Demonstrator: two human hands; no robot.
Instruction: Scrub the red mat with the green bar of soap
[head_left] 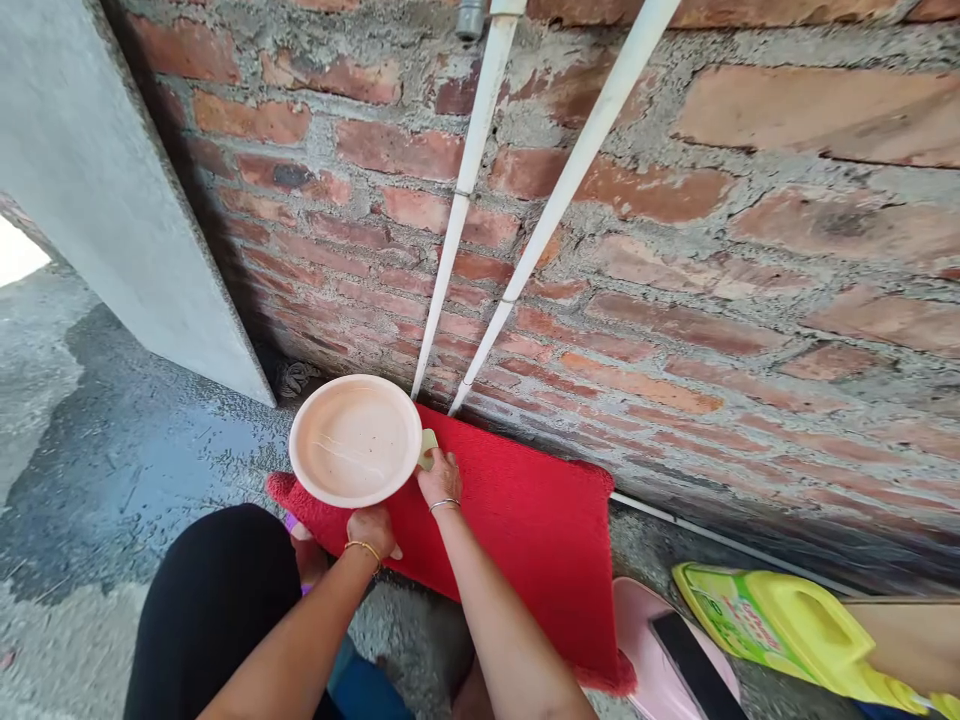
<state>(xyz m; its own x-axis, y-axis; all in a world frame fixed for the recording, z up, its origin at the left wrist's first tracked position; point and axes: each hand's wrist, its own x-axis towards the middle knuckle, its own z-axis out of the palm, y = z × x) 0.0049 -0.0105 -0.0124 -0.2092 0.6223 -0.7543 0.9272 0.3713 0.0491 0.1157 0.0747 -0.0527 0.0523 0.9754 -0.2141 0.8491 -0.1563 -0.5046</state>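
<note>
A pale peach basin (352,440) is above the left end of a red fluffy mat (525,520). Faint streaks and small dark specks mark its inside. My left hand (373,530) grips the near rim, its fingers mostly hidden beneath the basin. At the basin's right side, my right hand (439,477) is closed around a flat, pale yellow-green thing (428,445) that touches or nearly touches the rim; its kind I cannot make out. Bracelets circle both wrists.
Two white pipes (480,130) run down the brick wall (637,200). A grey slab (142,200) leans at the left over wet concrete (165,410). To the lower right are a pink round thing (637,620) bearing a black flat object (697,665), and a yellow detergent bottle (787,620).
</note>
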